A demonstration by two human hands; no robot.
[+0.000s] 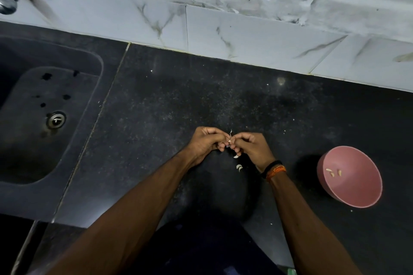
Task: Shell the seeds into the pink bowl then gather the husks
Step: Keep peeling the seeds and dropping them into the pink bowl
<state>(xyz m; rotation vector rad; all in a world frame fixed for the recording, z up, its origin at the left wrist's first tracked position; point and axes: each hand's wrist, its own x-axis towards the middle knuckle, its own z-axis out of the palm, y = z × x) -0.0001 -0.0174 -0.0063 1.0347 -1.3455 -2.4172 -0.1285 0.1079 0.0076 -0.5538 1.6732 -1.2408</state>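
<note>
a speckled black stone table (156,107) runs under a wall of white marble-patterned tiles (245,35), with a dark sunken sink (44,118) set into its left end and a chrome tap (9,0) above that. both hands meet over the middle of the table, toward its near edge. the left hand (204,140) and the right hand (251,148) are clenched, knuckles up, their fingers (221,146) pinching one small pale seed (229,140) between them; a thin curl of husk sticks up from the seed just above the fingertips. the forearms come in from the near edge and converge, wrists slightly bent. the right wrist wears black and orange thread bands (273,169). just below the hands, a few pale curved husk pieces (238,166) lie on the table, close to the right wrist. the round pink plastic bowl (357,194) stands toward the right end of the table, well apart from the hands, with a few shelled kernels (333,172) inside. tiny white flecks dot the table.
</note>
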